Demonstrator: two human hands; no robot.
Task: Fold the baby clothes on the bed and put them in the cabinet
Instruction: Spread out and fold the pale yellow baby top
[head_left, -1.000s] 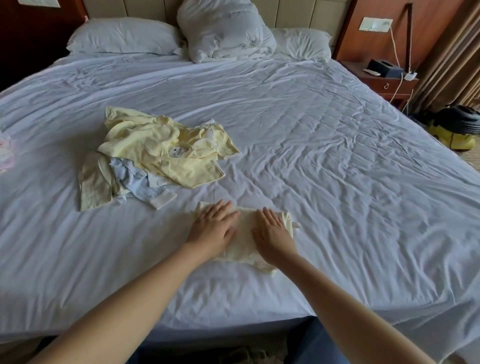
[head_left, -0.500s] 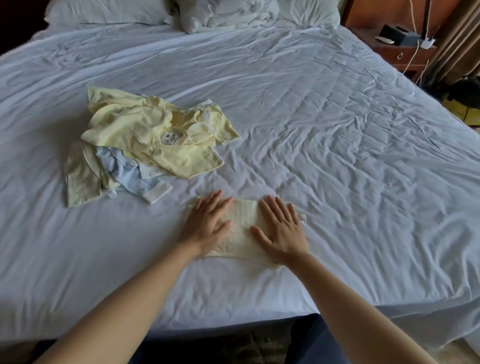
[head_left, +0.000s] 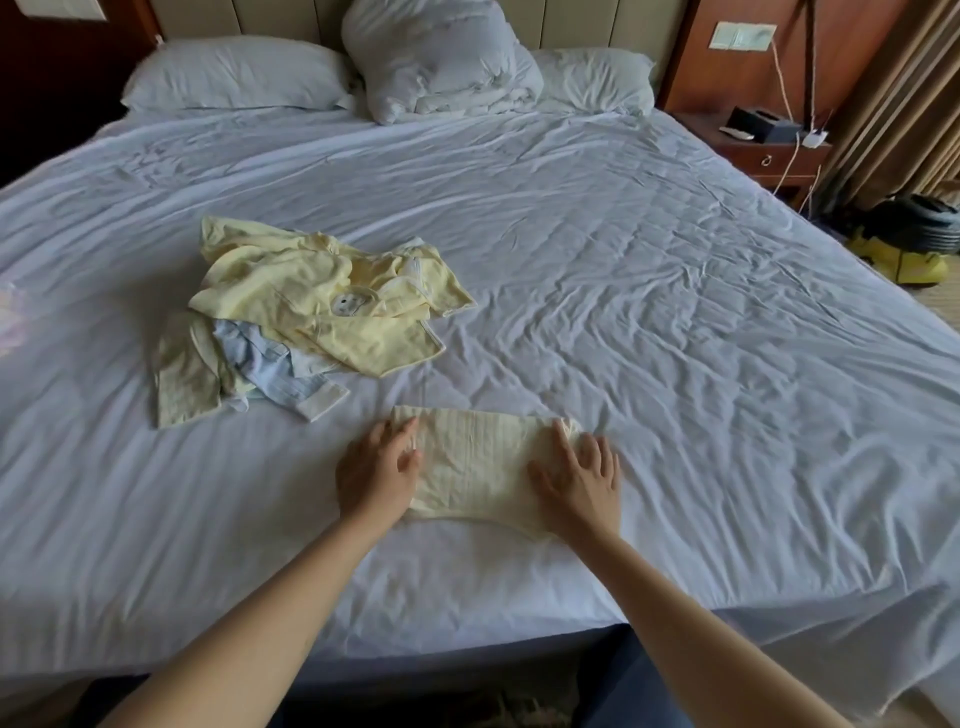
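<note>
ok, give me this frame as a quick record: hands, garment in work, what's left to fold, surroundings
left hand: rests on the left end of the cream garment
right hand: flat on its right end, fingers straight
cream garment: lies flat, partly folded, near the front edge of the bed
clothes pile: unfolded yellow and pale blue pieces, apart from the garment, further back and to the left
bed: wrinkled white sheet
pillows: at the headboard
nightstand: beside the bed, far right
</note>
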